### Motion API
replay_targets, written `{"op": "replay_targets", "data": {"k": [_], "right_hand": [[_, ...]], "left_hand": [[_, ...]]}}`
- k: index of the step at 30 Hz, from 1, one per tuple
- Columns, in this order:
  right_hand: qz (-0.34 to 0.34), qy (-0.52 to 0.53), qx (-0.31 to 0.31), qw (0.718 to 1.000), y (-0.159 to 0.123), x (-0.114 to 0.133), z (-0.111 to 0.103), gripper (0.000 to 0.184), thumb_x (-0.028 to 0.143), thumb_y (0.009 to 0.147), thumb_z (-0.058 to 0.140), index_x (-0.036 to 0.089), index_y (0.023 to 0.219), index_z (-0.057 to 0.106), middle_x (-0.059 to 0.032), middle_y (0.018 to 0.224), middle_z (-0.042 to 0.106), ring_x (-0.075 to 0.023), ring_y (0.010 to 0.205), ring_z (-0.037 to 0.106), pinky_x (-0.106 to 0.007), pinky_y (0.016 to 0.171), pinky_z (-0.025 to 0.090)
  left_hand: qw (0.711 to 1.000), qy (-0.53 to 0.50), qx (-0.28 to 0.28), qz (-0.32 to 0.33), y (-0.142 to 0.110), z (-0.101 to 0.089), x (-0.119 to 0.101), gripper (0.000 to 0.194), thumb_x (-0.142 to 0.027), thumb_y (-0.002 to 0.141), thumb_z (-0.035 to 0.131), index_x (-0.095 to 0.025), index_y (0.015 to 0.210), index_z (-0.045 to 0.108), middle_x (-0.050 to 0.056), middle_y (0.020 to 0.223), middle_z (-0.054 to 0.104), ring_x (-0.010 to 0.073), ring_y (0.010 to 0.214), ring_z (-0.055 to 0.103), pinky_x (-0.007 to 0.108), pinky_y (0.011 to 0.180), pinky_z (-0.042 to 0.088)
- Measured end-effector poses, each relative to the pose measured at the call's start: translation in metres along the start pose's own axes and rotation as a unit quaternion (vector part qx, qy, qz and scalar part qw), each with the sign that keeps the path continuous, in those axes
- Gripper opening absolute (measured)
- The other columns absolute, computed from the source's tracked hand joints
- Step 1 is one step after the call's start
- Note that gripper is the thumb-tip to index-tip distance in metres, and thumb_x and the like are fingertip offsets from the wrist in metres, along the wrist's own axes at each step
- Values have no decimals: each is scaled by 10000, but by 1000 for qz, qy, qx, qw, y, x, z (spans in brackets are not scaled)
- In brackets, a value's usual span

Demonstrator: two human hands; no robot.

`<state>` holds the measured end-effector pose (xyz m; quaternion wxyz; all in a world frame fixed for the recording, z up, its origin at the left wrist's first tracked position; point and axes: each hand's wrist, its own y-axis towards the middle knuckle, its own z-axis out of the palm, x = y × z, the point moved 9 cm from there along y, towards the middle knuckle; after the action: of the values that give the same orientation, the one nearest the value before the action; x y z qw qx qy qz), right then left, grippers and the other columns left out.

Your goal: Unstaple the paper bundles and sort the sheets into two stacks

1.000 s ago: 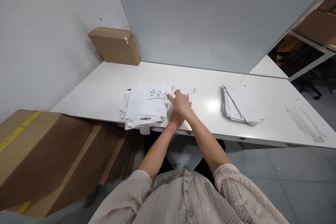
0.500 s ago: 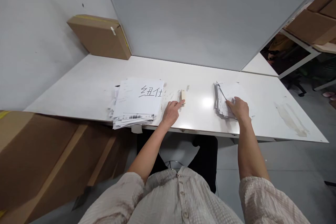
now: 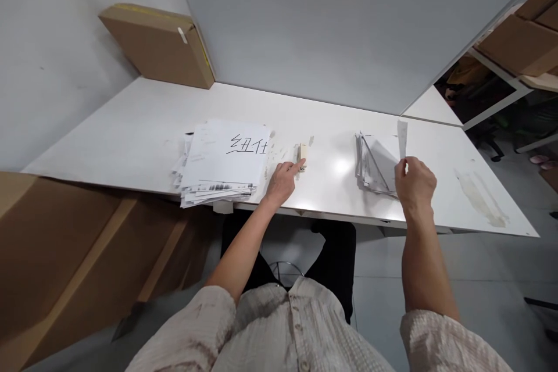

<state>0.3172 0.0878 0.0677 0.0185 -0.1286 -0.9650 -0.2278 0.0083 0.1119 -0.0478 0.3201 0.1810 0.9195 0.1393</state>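
My left hand [image 3: 280, 183] rests on the white table with its index finger stretched out. The fingertip touches the near end of a small beige block [image 3: 303, 151], which looks like a small stapler and lies flat. To the left of this hand is a thick, uneven stack of paper [image 3: 213, 157], with large black handwritten characters on its top sheet. My right hand [image 3: 417, 183] is closed on a sheet of paper [image 3: 402, 138], raised and seen almost edge-on. The hand is at the right side of a smaller paper pile [image 3: 370, 168], partly covering it.
A flat cardboard box [image 3: 152, 49] leans against the wall at the back left. A grey panel [image 3: 296, 29] stands along the table's back edge. Large cardboard boxes [image 3: 65, 244] are below left. Stains [image 3: 482, 200] mark the table's right end.
My right hand has moved slightly right and lifted a sheet from the smaller pile, turning it up on edge. My left hand keeps its fingertip at the beige block. The view has shifted slightly.
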Motion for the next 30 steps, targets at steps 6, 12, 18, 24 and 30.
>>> {"op": "replay_targets", "data": {"k": [6,12,18,24,30], "right_hand": [[-53,340,-3,939,-66,55,-73,217,378,868,462,215,751,545,17,580,443,-121,523,397,-253,510,333],[-46,487,259,833,-99,94,-20,303,479,850,476,216,724,556,-3,645,524,-133,604,491,-254,565,414],[50,242,97,964,-8,16,32,412,454,836,493,145,1087,601,-151,1109,615,-267,1027,545,-407,874,426],[77,52,202,975,32,-23,101,671,477,764,569,107,1315,470,-195,1266,542,-324,1173,456,-418,904,383],[72,20,226,971,27,-25,102,383,339,865,404,122,1012,684,-174,990,672,-271,940,594,-322,735,406]], "left_hand": [[933,-349,-50,-78,-17,-15,-12,653,-421,849,534,-218,1421,295,117,1227,573,186,1018,557,335,875,458],[736,-645,46,-200,-51,-2,-38,547,-481,701,693,-138,1123,627,138,1104,661,266,1025,613,408,881,494],[743,-597,-13,-302,-63,4,-6,460,-433,621,760,-105,935,685,111,944,714,257,903,653,416,845,513],[782,-532,-25,-324,-60,10,12,449,-447,652,721,-107,942,670,111,951,711,251,872,656,401,797,526],[793,-518,17,-320,-60,13,10,462,-453,665,705,-114,977,664,112,957,711,261,882,656,409,800,524]]}}
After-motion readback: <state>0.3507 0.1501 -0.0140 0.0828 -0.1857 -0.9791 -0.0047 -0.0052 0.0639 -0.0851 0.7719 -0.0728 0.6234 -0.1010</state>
